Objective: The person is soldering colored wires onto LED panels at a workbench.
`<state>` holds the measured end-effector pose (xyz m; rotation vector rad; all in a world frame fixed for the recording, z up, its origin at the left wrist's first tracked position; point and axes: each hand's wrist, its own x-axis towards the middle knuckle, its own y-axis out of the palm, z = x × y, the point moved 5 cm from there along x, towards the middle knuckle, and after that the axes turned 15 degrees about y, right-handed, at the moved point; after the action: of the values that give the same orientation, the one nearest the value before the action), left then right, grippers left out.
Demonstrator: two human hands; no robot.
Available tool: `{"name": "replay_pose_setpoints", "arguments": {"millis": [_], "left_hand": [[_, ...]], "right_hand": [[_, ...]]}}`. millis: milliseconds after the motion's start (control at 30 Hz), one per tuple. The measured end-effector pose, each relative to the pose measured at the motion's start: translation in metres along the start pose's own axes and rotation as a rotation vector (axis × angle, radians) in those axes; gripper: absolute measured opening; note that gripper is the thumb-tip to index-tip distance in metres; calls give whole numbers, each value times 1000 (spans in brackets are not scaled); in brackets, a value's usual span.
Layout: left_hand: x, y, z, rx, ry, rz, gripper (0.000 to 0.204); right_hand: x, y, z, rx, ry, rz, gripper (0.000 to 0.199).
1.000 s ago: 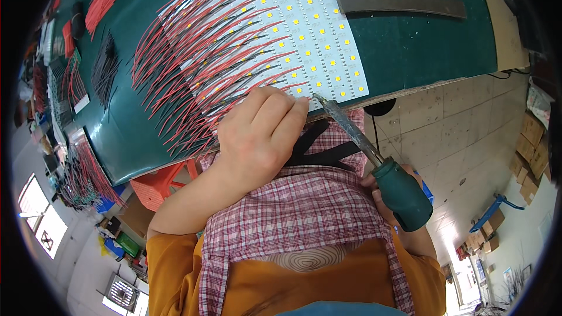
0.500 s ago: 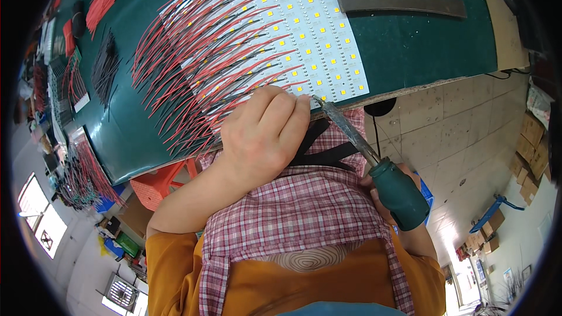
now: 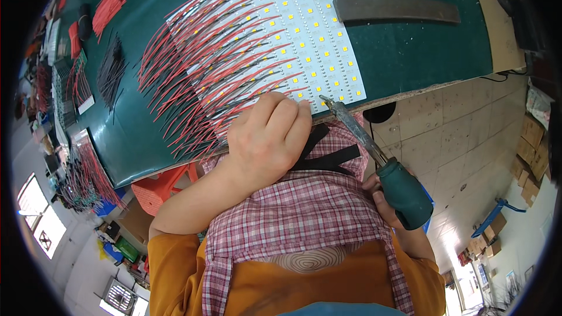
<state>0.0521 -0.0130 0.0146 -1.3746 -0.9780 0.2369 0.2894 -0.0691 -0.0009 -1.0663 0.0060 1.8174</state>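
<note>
A white LED circuit board [image 3: 354, 85] with rows of yellow chips lies near the table's front edge. Red and black wires [image 3: 175, 82] are fixed along its rows and fan out to the left. My left hand [image 3: 269, 140] is closed at the board's near edge, thumb and fingers pinched together; whatever is between them is hidden. From the right, my right hand [image 3: 386, 202] grips a soldering iron [image 3: 404, 196] by its thick green handle, which covers most of the fingers. The iron's tip points at the board's near edge, just right of my left fingertips.
A flat dark metal bar [image 3: 398, 10] lies against the board's right side on the green tabletop [image 3: 433, 52]. Bundles of red wires [image 3: 111, 6] and black wires [image 3: 112, 70] sit at the left. An orange stool [image 3: 158, 190] stands below the table edge.
The soldering iron's tip has shifted slightly right, away from my left fingertips. My left hand and the board sit slightly nearer in the picture; both grips look the same.
</note>
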Motion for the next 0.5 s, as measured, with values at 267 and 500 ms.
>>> {"name": "replay_pose_setpoints", "arguments": {"millis": [267,500], "left_hand": [[0,1,-2,28,-13,33,25],[0,0,-1,27,-14,30,24]], "right_hand": [[0,-1,17,-278,-157,69,14],[-5,3,8,-296,-248,-63,9]]}}
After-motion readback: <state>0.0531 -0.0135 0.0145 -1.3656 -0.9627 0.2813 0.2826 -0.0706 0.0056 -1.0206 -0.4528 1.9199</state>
